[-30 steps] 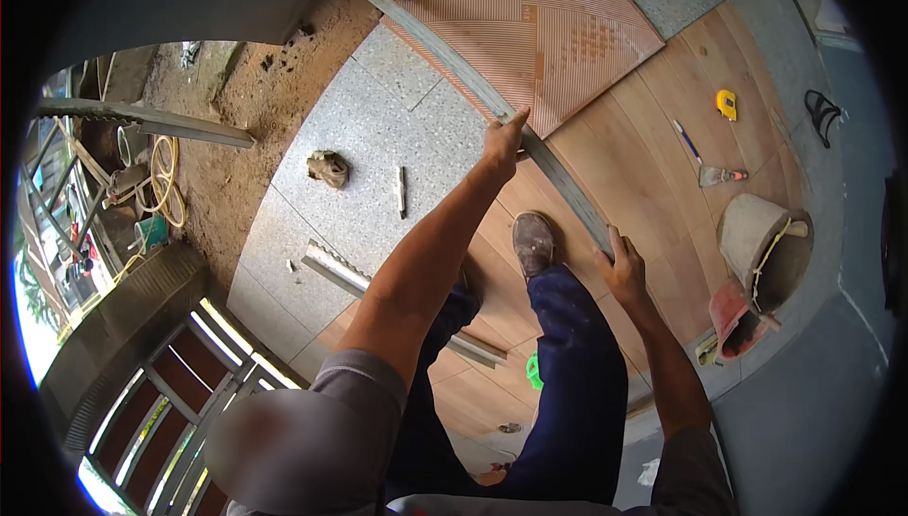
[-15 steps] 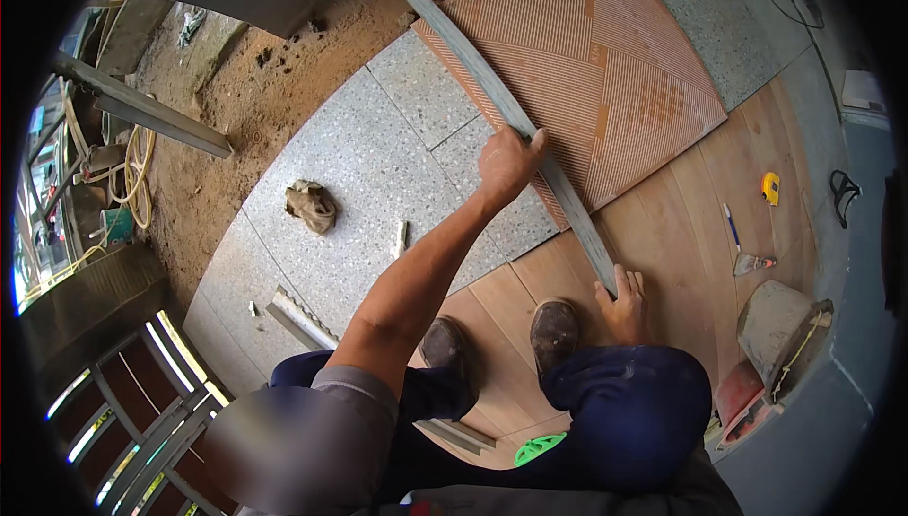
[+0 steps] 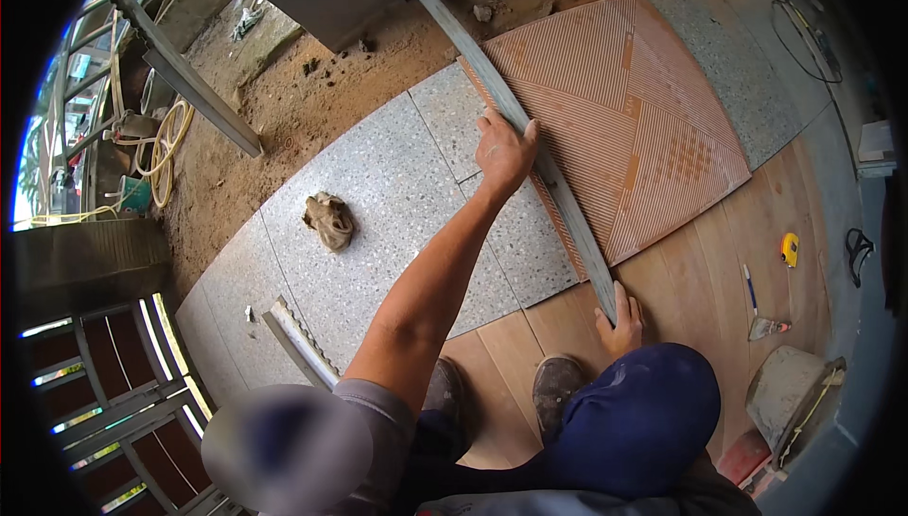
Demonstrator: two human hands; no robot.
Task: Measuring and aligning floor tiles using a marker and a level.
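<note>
A long, straight grey bar lies aslant along the left edge of a large orange tile, whose ridged back faces up. My left hand grips the bar partway along, thumb on top and fingers over its left side. Down by my right knee, my right hand holds the bar's near end between thumb and fingers. The orange tile rests over grey speckled tiles and reaches the wood-look floor. The bar's far end extends onto the dirt.
A crumpled brown cloth and a notched metal strip lie at left. On the right are a yellow tape measure, a scraper, a blue-handled tool and a dirty bucket. Bare soil borders the tiles.
My left hand has shifted farther up along the bar. My view has moved, and my left forearm now covers a small pale object on the grey tiles. My right hand remains at the bar's near end.
</note>
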